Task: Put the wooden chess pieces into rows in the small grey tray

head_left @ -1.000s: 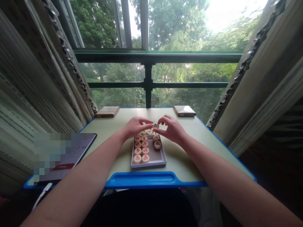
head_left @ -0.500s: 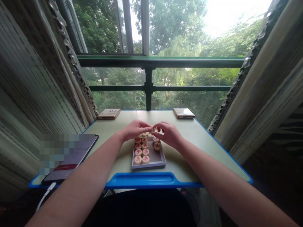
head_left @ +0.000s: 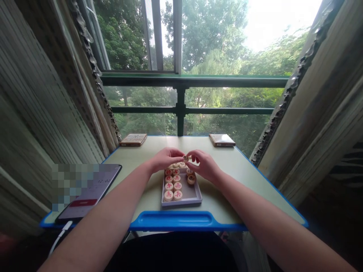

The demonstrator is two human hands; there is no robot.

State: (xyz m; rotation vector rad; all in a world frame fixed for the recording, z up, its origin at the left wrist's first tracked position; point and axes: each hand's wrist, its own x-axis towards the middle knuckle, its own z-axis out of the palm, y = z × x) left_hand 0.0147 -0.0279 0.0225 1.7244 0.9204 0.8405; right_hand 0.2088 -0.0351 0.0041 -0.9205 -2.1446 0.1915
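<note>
My left hand [head_left: 167, 158] and my right hand [head_left: 203, 163] meet above the far end of a shallow white tray [head_left: 181, 204]. Between their fingertips a round wooden xiangqi piece [head_left: 185, 158] with a dark character is held tilted up. Both hands are closed on it, thumb and fingers pinching from either side. Red-marked xiangqi pieces [head_left: 177, 186] fill two columns on the tray's left. A dark-marked piece [head_left: 191, 179] sits on the right, with another just behind it. Several pale pieces [head_left: 176, 165] show beyond the tray's far edge, partly hidden by my hands.
A phone [head_left: 90, 192] with a white cable [head_left: 61, 234] lies at the table's left. Flat boxes stand at the far left [head_left: 133, 139] and far right [head_left: 222, 140]. The table has a blue rim [head_left: 176, 226] with a groove in front. Behind are a railing [head_left: 227, 82] and curtains.
The held piece now shows its dark-marked face more plainly between my fingertips. My head view has tilted up slightly, so everything sits a little lower and to the right.
</note>
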